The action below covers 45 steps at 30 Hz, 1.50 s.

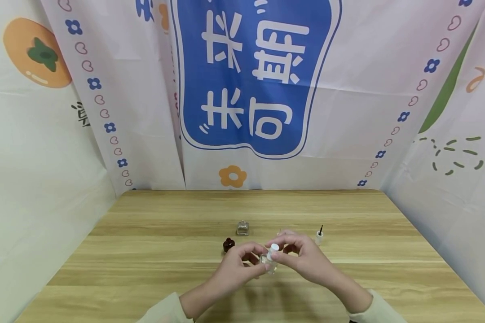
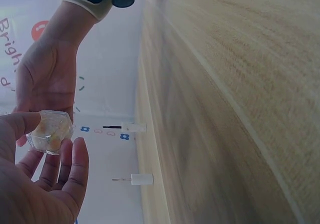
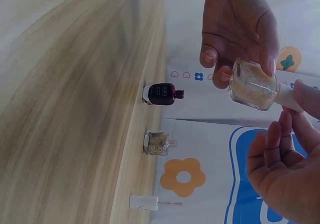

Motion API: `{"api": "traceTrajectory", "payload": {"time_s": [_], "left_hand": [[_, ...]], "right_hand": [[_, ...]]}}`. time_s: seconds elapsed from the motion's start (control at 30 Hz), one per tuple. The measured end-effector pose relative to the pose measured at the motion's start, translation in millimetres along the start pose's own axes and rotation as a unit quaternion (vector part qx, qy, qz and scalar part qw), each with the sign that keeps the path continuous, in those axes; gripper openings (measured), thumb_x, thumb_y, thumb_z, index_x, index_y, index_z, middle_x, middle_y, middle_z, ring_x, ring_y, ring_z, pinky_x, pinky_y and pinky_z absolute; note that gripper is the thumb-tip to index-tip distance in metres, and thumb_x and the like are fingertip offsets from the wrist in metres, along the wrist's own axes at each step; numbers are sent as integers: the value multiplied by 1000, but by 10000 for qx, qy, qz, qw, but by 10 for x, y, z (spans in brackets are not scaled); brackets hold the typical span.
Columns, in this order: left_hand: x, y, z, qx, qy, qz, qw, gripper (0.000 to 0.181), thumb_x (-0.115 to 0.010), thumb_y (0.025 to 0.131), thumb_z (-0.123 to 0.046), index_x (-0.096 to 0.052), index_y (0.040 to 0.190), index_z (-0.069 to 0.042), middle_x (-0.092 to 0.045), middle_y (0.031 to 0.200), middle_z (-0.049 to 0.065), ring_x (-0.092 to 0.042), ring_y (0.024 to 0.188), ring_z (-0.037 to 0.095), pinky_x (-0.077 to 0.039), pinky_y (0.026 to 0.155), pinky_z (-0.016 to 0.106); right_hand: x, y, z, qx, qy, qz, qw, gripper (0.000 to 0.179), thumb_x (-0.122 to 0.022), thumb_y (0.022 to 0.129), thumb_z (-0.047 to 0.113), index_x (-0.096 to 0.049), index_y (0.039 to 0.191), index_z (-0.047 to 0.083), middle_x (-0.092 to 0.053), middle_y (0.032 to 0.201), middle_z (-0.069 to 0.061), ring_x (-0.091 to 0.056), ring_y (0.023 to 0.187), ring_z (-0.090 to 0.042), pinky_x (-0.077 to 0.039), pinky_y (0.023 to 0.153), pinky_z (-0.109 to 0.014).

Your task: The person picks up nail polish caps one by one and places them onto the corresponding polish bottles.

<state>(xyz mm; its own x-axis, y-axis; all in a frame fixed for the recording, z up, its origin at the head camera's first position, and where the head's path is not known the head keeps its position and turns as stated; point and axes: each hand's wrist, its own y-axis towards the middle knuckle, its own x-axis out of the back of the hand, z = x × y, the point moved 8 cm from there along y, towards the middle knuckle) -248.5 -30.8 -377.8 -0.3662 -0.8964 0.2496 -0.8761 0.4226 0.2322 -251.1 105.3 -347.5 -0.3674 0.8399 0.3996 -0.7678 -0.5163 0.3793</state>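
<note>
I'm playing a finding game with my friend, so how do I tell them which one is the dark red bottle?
On the wooden table, look just beyond the left hand. A small dark red bottle stands there with no cap on its neck. The clear bottle behind it and the held bottle both look pale and see-through.

Glass bottle (image 2: 51, 134) between hands (image 2: 30, 196); two white brush caps (image 2: 142, 179) upright on wooden table (image 2: 225, 134).
</note>
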Motion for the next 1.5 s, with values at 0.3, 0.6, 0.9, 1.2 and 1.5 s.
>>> {"api": "traceTrajectory", "payload": {"time_s": [0.3, 0.6, 0.9, 1.2, 1.5], "left_hand": [[-5, -4, -7, 4, -11, -9, 10000, 23, -77, 84, -16, -69, 104, -7, -66, 96, 3, -62, 75, 16, -54, 60, 26], [-20, -9, -7, -6, -62, 22, 10000, 22, -76, 84, -16, -70, 104, -9, -67, 94, 2, -62, 75, 19, -54, 60, 26], [-26, -11, -16, -75, -33, 26, 10000, 20, -75, 84, -14, -70, 103, -9, -68, 93, 2, -62, 74, 20, -54, 59, 25], [-9, 0, -40, -47, -88, 64, 9999, 21, -75, 85, -15, -70, 103, -6, -67, 93, 4, -62, 73, 16, -55, 60, 27], [3, 1, -34, -48, -76, 51, 9999, 20, -76, 84, -14, -69, 101, -5, -67, 93, 5, -62, 74, 17, -55, 59, 27]], "right_hand": [[25, 0, -83, -475, -50, -498, 9976, 8, -75, 86, 18, -72, 92, 15, -63, 91, -4, -58, 80, -20, -50, 68, -29], [29, -15, -79, -436, -56, -781, 9960, 13, -78, 82, 17, -66, 84, 12, -60, 84, -4, -56, 74, -17, -49, 64, -27], [21, -21, -79, -442, -46, -836, 9955, 17, -79, 82, 17, -63, 84, 11, -60, 85, -3, -56, 72, -17, -49, 63, -27], [73, -15, -50, -348, -133, -366, 9986, 19, -74, 87, 17, -68, 104, 10, -63, 92, -4, -57, 84, -19, -52, 70, -29], [34, 4, 24, 153, -147, 281, 9994, 22, -65, 94, 12, -68, 115, 9, -65, 102, -1, -58, 91, -19, -53, 74, -32]]}}
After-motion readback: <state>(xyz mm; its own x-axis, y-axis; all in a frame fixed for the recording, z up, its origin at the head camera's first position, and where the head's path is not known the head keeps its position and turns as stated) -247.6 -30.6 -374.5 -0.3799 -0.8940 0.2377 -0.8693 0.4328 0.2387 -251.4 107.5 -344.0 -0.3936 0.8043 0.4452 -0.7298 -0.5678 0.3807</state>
